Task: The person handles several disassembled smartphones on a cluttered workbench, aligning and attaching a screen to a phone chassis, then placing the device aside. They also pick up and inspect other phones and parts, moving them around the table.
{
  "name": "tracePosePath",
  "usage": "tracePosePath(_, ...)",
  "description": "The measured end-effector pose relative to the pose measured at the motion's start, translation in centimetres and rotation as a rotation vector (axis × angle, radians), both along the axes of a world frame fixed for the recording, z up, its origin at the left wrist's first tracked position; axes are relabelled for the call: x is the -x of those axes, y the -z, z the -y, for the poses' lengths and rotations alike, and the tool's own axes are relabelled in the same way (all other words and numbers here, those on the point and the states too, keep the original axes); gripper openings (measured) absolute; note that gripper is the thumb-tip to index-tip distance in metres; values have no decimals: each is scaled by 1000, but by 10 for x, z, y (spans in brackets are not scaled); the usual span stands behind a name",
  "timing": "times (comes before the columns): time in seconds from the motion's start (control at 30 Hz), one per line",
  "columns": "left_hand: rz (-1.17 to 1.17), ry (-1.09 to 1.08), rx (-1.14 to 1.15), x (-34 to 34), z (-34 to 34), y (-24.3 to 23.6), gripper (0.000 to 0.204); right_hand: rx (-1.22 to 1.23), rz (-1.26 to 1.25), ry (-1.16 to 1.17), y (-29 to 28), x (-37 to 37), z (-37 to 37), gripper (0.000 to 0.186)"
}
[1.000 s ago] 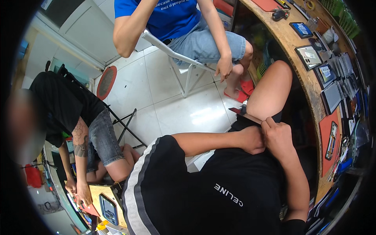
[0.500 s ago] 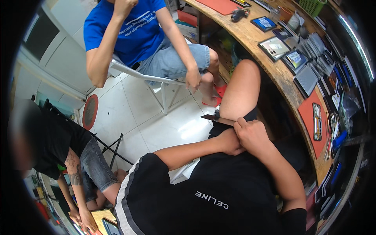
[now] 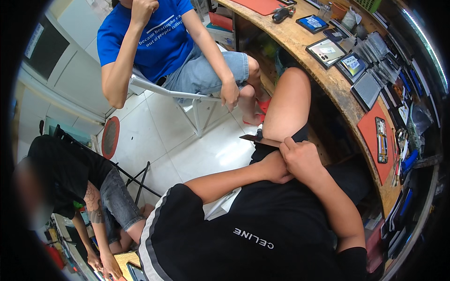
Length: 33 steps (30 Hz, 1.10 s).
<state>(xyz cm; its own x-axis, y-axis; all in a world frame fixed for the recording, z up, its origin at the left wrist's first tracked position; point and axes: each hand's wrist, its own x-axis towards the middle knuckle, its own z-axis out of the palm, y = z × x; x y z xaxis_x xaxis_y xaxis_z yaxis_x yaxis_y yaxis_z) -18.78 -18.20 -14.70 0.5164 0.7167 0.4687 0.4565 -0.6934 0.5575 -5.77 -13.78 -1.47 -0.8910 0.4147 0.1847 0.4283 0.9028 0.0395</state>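
My right hand (image 3: pixel 301 158) is closed, its fingers pinching the near end of a flat, narrow dark strip (image 3: pixel 262 140) with a slanted tip. The strip lies across my lap just below my bare knee, its tip pointing left; I cannot tell its exact kind. My left hand (image 3: pixel 276 168) is curled against the underside of my right hand. Its fingers are mostly hidden, and whatever they hold does not show.
A wooden workbench (image 3: pixel 344 112) curves along the right, bearing phones, an opened phone frame (image 3: pixel 382 139) on a red mat (image 3: pixel 369 127), and tools. Ahead, a person in a blue shirt (image 3: pixel 157 35) sits on a white chair (image 3: pixel 199 96). Another person (image 3: pixel 117 192) bends at the lower left.
The view has shifted slightly. My hands and the dark strip hold nearly the same pose. The person at the lower left has moved a little.
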Motion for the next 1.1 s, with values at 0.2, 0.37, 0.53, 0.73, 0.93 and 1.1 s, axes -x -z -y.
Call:
tracePosePath(0.2,-38,-4,50,1,1,1,26,28,1,3,-1,2,1,13)
tracePosePath(0.37,-6,-27,79,0,1,-2,25,23,-15,-9,-1,5,-1,12)
tracePosePath(0.53,55,-11,55,1,0,-5,20,24,-5,-11,1,5,-5,11)
tracePosePath(0.73,25,19,40,-1,-4,-3,19,65,-36,13,0,7,-9,16)
tracePosePath(0.93,66,-13,-65,-1,-5,4,19,-10,16,4,-5,8,-11,12)
tracePosePath(1.1,8,68,123,7,5,-6,22,126,7,12,3,3,-11,16)
